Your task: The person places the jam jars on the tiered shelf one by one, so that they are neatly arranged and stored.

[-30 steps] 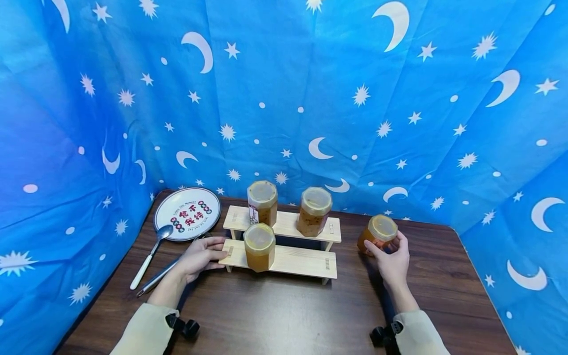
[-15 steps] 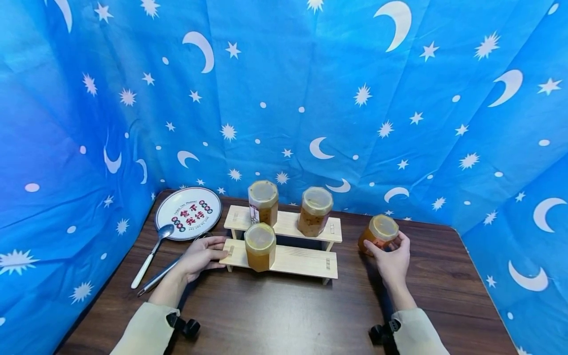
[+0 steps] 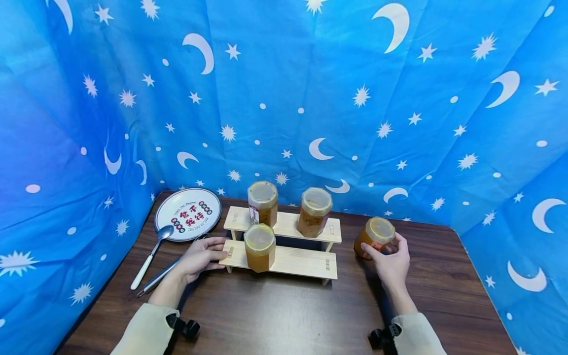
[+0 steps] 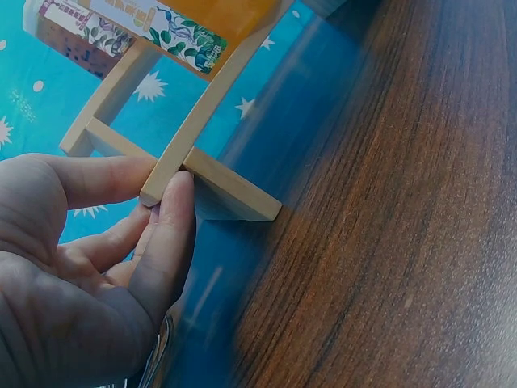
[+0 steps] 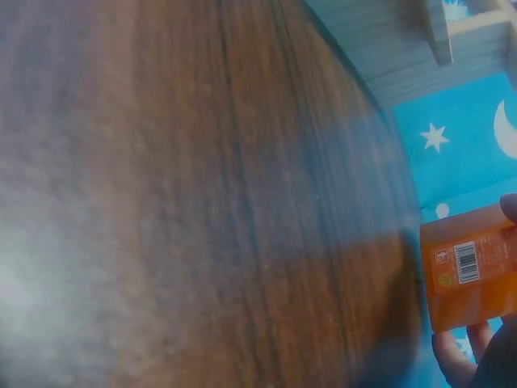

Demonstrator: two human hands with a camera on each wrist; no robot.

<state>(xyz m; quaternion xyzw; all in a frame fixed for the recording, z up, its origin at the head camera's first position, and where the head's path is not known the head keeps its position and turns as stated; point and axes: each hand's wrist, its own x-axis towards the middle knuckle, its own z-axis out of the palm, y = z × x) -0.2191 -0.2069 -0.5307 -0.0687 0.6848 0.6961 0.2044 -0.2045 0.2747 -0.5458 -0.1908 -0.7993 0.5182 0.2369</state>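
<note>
My left hand (image 3: 198, 257) pinches the left end of the front wooden shelf (image 3: 301, 261); the left wrist view shows thumb and finger on either side of the board's end (image 4: 166, 174). An amber jar (image 3: 260, 248) with a pale lid stands on that shelf, left of its middle. On the far right, my right hand (image 3: 392, 260) grips another amber jar (image 3: 375, 237), thumb on its near side and fingers behind. In the right wrist view this jar (image 5: 467, 267) shows a barcode label, and most of the hand is cut off by the frame edge.
Two more jars, one left (image 3: 263, 203) and one right (image 3: 315, 212), stand on the rear wooden shelf (image 3: 287, 220). Behind my left arm lie a white printed plate (image 3: 188, 214), a spoon (image 3: 152, 257) and a metal-handled utensil (image 3: 158, 280). A blue star-patterned cloth (image 3: 284, 98) hangs behind the table.
My right hand has shifted slightly left with its jar. The left hand, the shelves and the jars on them stay where they were.
</note>
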